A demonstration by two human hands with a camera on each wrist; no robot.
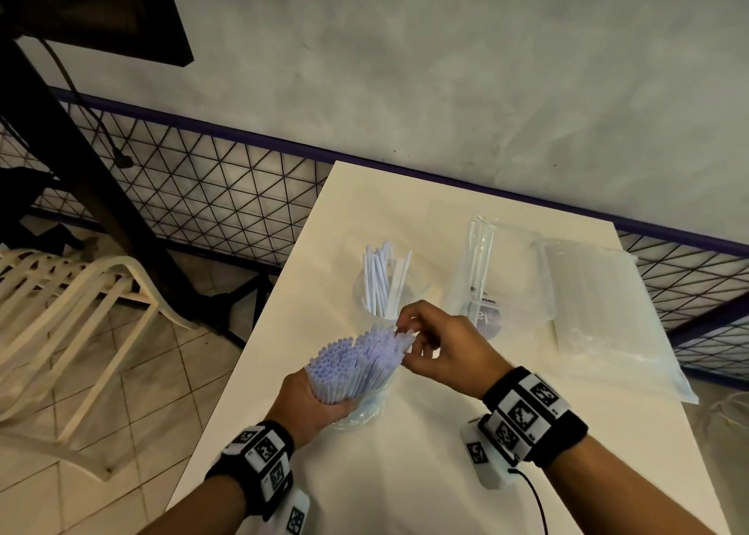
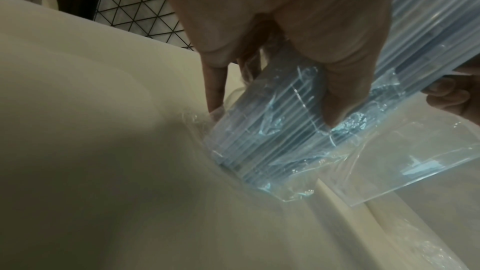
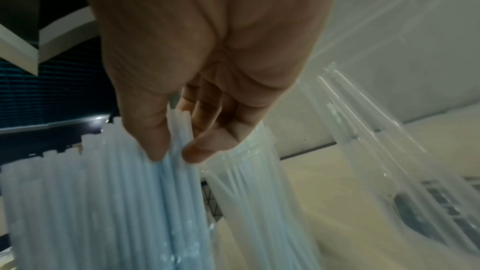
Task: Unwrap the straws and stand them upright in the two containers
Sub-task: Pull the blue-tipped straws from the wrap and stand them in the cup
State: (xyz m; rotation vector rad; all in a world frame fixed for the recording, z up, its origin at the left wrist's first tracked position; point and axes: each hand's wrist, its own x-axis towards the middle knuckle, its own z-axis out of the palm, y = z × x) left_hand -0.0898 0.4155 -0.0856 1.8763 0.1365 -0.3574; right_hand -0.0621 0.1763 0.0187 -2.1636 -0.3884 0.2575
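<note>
Straws (image 1: 356, 366), a pale blue bundle above a white counter (image 1: 425, 473) by a grey wall, clasped in the left hand (image 1: 312, 402); the right hand (image 1: 441, 348) pinches a few tips. Two containers (image 1: 383, 291) stand just beyond both hands' grip.

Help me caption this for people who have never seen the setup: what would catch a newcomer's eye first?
First, the fat bundle of pale blue straws at the near middle of the white table, gripped low by the left hand while the right hand pinches a few at its top. Behind it, a clear container holds white straws upright, with another clear container to its right.
</note>
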